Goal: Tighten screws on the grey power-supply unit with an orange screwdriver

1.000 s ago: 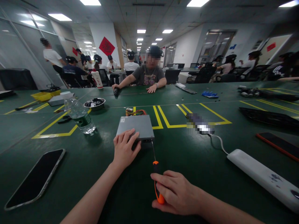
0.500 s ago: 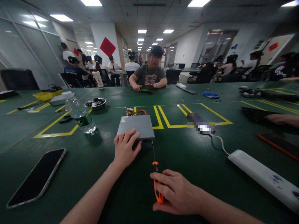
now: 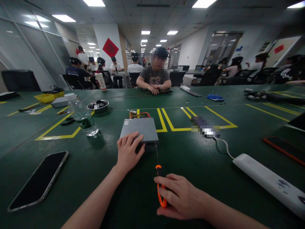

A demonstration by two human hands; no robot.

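Note:
A grey metal computer power supply (image 3: 145, 128) lies flat on the green table, its bundle of coloured wires (image 3: 140, 115) at the far side. My left hand (image 3: 130, 151) holds it at the near left, fingers spread over the top and thumb by the near edge. In my right hand (image 3: 181, 197) is an orange and black screwdriver (image 3: 163, 200), gripped by the handle between fingers and thumb. Its thin shaft points away from me, and the tip meets the power supply's near face close to the right corner. The screw there is too small to make out.
A water bottle (image 3: 84, 119) and a metal bowl of small parts (image 3: 98, 105) stand to the left. Nearer lies a phone (image 3: 39, 181). On the right are a white power strip (image 3: 267, 181), its cable, and an orange-edged phone (image 3: 284, 150). A co-worker (image 3: 154, 76) sits opposite.
The screwdriver's handle has turned a little in my right hand; my left hand keeps its place. Opposite, the co-worker's hands have come together. Another person's hand at the right edge has gone from view.

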